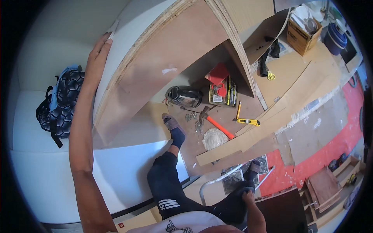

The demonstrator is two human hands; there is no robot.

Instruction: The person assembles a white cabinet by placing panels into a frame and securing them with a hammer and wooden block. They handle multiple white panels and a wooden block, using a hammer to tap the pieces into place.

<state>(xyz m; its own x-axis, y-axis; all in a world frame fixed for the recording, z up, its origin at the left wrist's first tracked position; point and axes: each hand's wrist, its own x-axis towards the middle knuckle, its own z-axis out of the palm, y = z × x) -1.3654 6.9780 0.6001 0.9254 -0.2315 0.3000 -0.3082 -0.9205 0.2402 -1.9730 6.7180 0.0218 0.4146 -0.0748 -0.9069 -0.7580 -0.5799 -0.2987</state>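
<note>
Head view: person stands or squats at an unfinished cabinet [163,54] – brown board inside, bare plywood edge [134,51], pale outer panel [130,33].
Cabinet progress: carcass looks assembled, pale surface looks in place on the outer panel; plywood edge uncovered, so finishing seems left. How much, can't judge.
Backpack: black, blue trim [66,101], on the white surface left of the left forearm.
Cardboard box: upper right [303,40], stuffed with pale items.
Left hand: [99,56] raised along the outer panel, fingers close together, tips at a small white scrap [114,31]; pinched or only pressed flat, can't tell.
Right hand: [248,197] down at the right knee, fingers curled; grip can't be told.
Hammer: red-orange handle [220,126], on the floor near the cabinet opening.
Cutter: yellow [248,122], just right of the hammer.
Scissors: yellow handles [271,75], beside black material.
White scrap: at left fingertips, against the outer panel; partly covered, material unclear.
Hidden: left palm, right fingertips, cabinet's deep corner – shadowed; panel top cut off by frame.
</note>
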